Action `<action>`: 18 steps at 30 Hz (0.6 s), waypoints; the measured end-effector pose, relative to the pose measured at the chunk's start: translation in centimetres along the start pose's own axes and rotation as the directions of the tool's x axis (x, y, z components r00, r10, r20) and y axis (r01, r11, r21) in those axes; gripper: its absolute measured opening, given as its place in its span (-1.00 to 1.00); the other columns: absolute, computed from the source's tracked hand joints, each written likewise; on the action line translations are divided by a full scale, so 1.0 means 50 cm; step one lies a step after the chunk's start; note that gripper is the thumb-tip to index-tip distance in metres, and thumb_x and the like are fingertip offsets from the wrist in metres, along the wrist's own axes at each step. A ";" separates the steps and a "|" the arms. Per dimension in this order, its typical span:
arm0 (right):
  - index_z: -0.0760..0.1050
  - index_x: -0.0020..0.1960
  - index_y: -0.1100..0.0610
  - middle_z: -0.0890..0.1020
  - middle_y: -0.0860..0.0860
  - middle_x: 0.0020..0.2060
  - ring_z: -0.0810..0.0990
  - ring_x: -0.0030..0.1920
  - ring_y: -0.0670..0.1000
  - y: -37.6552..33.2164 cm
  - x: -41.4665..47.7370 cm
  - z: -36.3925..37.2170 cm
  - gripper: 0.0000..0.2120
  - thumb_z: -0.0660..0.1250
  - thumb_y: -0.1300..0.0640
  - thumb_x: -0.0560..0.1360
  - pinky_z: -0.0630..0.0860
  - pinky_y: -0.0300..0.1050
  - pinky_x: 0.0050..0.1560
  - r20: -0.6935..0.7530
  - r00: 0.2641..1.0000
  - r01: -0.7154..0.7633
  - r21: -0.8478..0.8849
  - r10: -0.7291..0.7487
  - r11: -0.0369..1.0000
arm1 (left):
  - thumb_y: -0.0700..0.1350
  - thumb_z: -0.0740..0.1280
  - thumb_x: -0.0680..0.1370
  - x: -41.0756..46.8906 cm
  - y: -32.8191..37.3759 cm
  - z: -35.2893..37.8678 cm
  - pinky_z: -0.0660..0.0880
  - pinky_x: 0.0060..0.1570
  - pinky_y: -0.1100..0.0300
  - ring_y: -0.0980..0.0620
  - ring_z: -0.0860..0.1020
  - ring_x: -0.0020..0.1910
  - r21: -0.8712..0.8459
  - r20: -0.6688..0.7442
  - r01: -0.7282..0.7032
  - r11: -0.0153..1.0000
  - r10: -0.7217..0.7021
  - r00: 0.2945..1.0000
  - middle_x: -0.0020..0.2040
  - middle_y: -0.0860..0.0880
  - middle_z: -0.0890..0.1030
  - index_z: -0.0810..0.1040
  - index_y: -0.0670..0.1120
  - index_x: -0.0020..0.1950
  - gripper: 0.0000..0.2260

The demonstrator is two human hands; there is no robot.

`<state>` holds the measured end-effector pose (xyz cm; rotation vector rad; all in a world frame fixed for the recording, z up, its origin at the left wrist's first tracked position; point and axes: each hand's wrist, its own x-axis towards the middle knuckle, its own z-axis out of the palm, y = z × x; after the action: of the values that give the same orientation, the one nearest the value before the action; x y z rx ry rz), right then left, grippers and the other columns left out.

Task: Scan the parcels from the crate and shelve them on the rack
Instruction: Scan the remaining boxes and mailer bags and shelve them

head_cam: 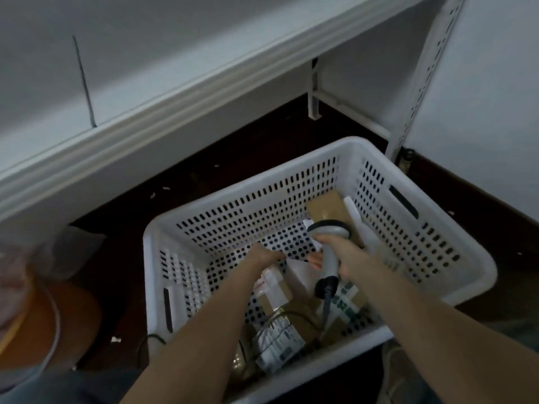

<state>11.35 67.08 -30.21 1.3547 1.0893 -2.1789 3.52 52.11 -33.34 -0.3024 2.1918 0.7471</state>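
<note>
A white perforated crate (248,186) is being kept on the dark floor beneath the rack (204,91); both arms are being reached down into it; a grey scanner (329,228) is being gripped round its handle by the right hand (347,258), head pointing away from the person; the left hand (264,255) is being held just left of it, touching the upper edge of a white parcel (300,272) lying between the hands; whether that parcel is being pinched cannot be told; a brown parcel (329,208) is lying beyond the scanner; a labelled parcel (280,339) is lying between the forearms.
</note>
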 end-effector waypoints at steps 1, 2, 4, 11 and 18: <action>0.27 0.45 0.30 0.48 0.25 0.32 0.60 0.06 0.16 0.008 0.028 0.006 -0.55 0.22 0.12 0.64 0.60 -0.07 -0.26 0.006 0.999 -0.039 0.006 0.039 0.999 | -0.09 0.39 0.54 0.018 -0.013 0.007 0.42 -0.24 0.16 0.06 0.37 -0.34 -0.020 -0.004 0.035 0.999 -0.035 0.999 -0.26 -0.07 0.38 0.33 -0.08 -0.24 -0.73; 0.27 0.46 0.30 0.49 0.25 0.32 0.57 0.19 0.18 0.015 0.056 0.010 -0.55 0.22 0.12 0.64 0.59 -0.06 -0.16 0.003 0.997 -0.073 0.017 0.073 0.997 | -0.08 0.40 0.53 0.045 -0.024 0.018 0.46 -0.20 0.13 0.05 0.39 -0.33 -0.031 -0.009 0.062 0.998 -0.062 0.998 -0.26 -0.06 0.40 0.33 -0.10 -0.24 -0.71; 0.29 0.45 0.29 0.51 0.25 0.30 0.54 0.27 0.18 0.023 0.104 0.016 -0.56 0.22 0.11 0.64 0.54 -0.03 0.08 0.013 0.992 -0.127 0.031 0.127 0.991 | 0.00 0.38 0.54 0.087 -0.045 0.044 0.46 0.20 0.04 -0.14 0.53 0.07 0.012 0.025 0.091 0.996 -0.091 0.996 0.13 -0.19 0.51 0.41 -0.25 0.20 -0.60; 0.40 0.32 0.27 0.59 0.22 -0.13 0.65 -0.32 0.09 0.046 0.224 0.000 -0.62 0.30 0.08 0.59 0.57 -0.02 -0.39 -0.007 0.978 -0.207 0.005 0.207 0.978 | 0.15 0.40 0.43 0.213 -0.107 0.145 0.19 0.43 -0.18 -0.31 0.17 0.47 0.055 -0.091 0.228 0.972 -0.223 0.971 0.53 -0.28 0.10 -0.02 -0.21 0.56 -0.09; 0.43 0.21 0.31 0.61 0.22 -0.17 0.65 -0.48 0.06 0.042 0.216 -0.012 -0.64 0.36 0.07 0.56 0.62 -0.10 -0.44 -0.001 0.979 -0.204 0.049 0.205 0.978 | -0.03 0.50 0.40 0.205 -0.087 0.113 0.45 0.18 -0.04 -0.18 0.37 0.22 -0.361 -0.108 0.165 0.918 -0.217 0.970 0.36 -0.16 0.24 0.08 -0.06 0.44 -0.23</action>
<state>7.89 67.23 -40.65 1.4273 0.8620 -2.0643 2.03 52.31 -45.74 -0.7638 2.1151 1.0300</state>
